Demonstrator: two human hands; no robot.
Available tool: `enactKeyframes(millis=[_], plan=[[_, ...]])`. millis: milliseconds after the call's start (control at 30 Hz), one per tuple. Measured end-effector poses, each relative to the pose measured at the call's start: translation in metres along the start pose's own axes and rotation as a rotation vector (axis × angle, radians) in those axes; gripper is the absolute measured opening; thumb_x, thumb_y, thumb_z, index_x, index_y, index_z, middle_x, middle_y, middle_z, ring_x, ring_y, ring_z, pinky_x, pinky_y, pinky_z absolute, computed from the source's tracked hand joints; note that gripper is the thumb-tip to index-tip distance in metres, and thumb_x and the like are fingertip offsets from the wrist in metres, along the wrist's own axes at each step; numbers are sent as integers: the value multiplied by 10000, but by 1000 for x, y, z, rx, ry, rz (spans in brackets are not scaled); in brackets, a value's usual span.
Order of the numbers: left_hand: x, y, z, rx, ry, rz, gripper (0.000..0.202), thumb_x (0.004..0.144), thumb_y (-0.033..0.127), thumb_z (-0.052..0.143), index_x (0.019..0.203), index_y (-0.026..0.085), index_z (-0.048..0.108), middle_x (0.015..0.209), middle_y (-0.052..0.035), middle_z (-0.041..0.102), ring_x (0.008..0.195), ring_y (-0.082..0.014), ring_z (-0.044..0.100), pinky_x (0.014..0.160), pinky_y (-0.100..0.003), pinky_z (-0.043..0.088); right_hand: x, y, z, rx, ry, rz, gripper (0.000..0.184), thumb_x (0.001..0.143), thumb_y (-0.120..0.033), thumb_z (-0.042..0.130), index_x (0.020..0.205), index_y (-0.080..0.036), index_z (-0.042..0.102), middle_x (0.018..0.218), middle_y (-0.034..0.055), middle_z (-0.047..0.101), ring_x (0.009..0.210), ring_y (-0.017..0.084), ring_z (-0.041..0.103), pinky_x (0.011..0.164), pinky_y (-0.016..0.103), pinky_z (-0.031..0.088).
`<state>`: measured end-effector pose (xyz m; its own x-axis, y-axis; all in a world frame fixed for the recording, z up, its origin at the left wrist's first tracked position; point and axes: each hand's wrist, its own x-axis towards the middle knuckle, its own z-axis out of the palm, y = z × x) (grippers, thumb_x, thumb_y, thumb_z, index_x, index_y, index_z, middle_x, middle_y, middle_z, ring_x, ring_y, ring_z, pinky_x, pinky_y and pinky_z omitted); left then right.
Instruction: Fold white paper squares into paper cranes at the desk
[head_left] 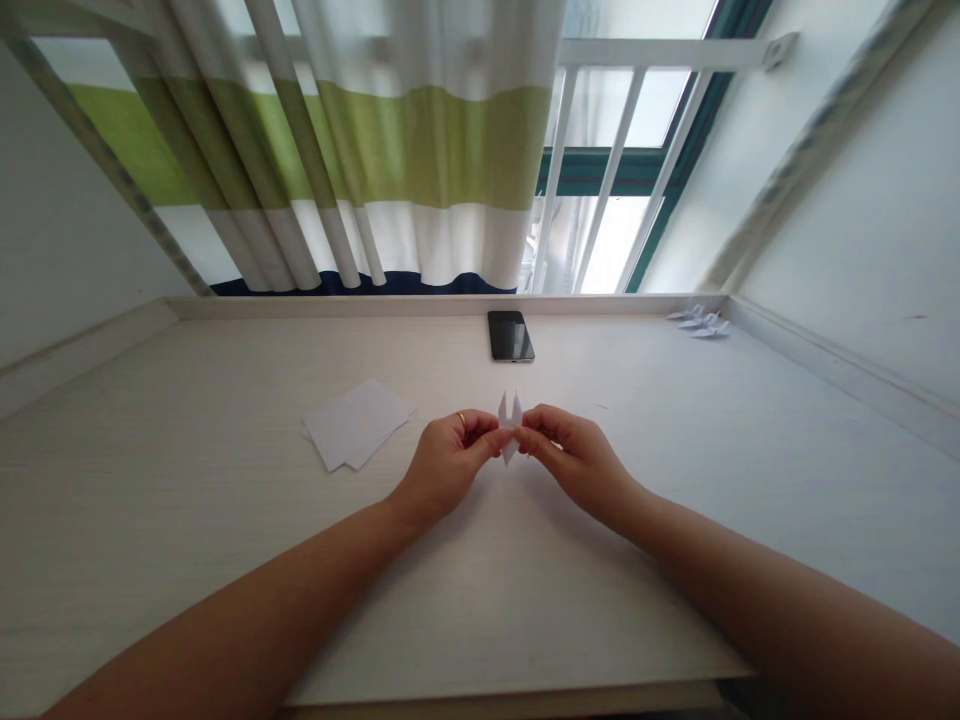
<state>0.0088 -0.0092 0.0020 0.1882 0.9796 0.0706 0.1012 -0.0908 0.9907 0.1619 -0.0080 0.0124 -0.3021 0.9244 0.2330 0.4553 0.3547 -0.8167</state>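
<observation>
Above the middle of the table, a small piece of folded white paper [509, 447] is pinched between both hands. Two pointed flaps stick up from it and another point faces down. My left hand [450, 455], with a ring on one finger, grips its left side between thumb and fingers. Its right side is held by my right hand [571, 450], thumb pressed near the centre. The fingertips hide part of the folds.
Loose white paper sheets [356, 425] lie overlapping left of my hands. A dark phone [511, 337] rests near the back edge. Several small folded paper pieces [701, 322] sit in the far right corner. Behind the white table [517, 600] hang curtains [442, 150] beside a railing [630, 120].
</observation>
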Motion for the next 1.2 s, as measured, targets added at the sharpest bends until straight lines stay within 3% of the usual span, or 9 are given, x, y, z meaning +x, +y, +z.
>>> enactKeyframes(millis=[233,367,600,767,900,1200], plan=[[1,-5,-1,74,2,24,209,707,346,560,687,152,484,624,25,479,599,-101,445,599,-246,367,1,4,5,182,-13,83,168,755,-327,529,729,-161,522,649,14,577,631,133,549,608,262,427],[1,-5,1,85,2,19,199,722,336,542,682,156,468,626,26,466,601,-101,434,601,-251,354,1,2,6,150,-18,94,154,764,-290,516,680,-161,511,624,10,576,605,124,538,591,251,417],[-3,-4,5,-89,-46,1,191,729,311,543,673,163,437,619,28,468,606,-100,439,600,-250,344,-3,-5,5,44,16,64,157,769,-180,479,620,-162,523,599,7,589,585,118,531,593,241,398],[-5,1,6,-63,-69,15,182,719,298,554,666,153,457,605,34,451,582,-90,415,588,-244,334,-5,-6,5,71,18,86,175,753,-158,490,580,-157,520,582,8,583,572,116,523,580,239,393],[-6,1,6,-63,-68,29,171,722,303,553,694,146,490,642,15,500,627,-109,470,632,-262,365,-4,-5,5,106,34,90,156,749,-169,503,595,-154,525,590,13,588,581,122,532,593,249,404],[-5,3,5,-283,-69,40,141,717,265,573,756,130,567,683,-9,566,640,-120,520,668,-280,405,-7,-7,3,204,9,47,172,766,-275,520,666,-148,578,643,34,623,617,132,570,625,262,436]])
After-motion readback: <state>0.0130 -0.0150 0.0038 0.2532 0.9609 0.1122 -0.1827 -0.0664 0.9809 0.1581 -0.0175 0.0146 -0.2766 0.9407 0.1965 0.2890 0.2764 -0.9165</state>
